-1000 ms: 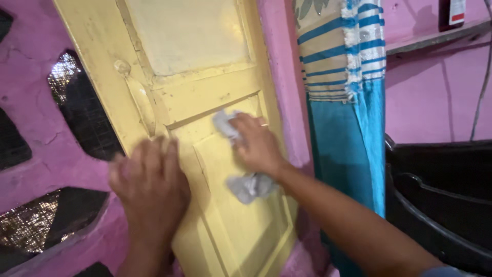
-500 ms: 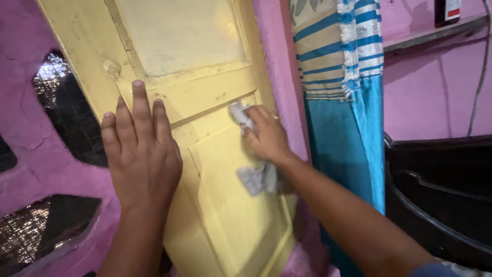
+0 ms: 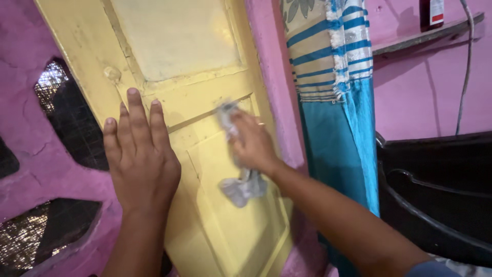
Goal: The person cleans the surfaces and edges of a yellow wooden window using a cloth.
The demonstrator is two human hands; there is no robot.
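At the far left is the pink wall [image 3: 31, 169], cracked, with dark openings [image 3: 77, 118] cut into it that show a glinting mesh behind. Next comes the yellow door [image 3: 174, 36], its paint worn and scuffed, with a pale upper panel and a raised lower panel.

My left hand [image 3: 139, 154] lies flat on the door's left stile, palm down, fingers straight and close together, pointing up. It grips nothing; it only presses on the wood, just below a small round knob [image 3: 111, 73].

To the right of it, my right hand [image 3: 251, 143] is closed around a grey rag [image 3: 241, 187] and holds it against the door, at the top edge of the lower panel. One end of the rag sticks out above my fingers, touching the rail; the other end hangs loose below my wrist, over the panel. The hand looks blurred.

Right of the door runs a strip of pink frame [image 3: 269, 77], and beside that hangs a cloth [image 3: 338, 102], striped blue and tan above, plain teal below. Farther right is more pink wall with a shelf [image 3: 425, 36] high up and a thin cord [image 3: 464, 66] running down. A black tub [image 3: 435, 195] fills the lower right corner.
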